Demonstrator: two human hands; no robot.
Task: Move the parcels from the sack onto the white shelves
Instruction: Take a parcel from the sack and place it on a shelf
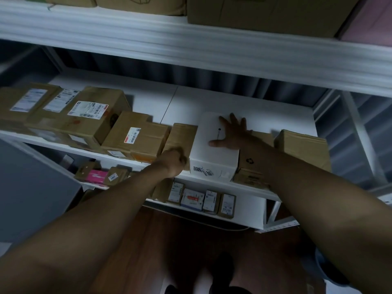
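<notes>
The white parcel sits at the front edge of the middle white shelf, in a row of brown boxes. I see my right hand lying flat on its top, fingers spread out, gripping nothing. My left hand is curled up at the front of the small brown box just to the left, which touches the white parcel. I cannot tell if it grips that box. More parcels stand on the shelf below.
</notes>
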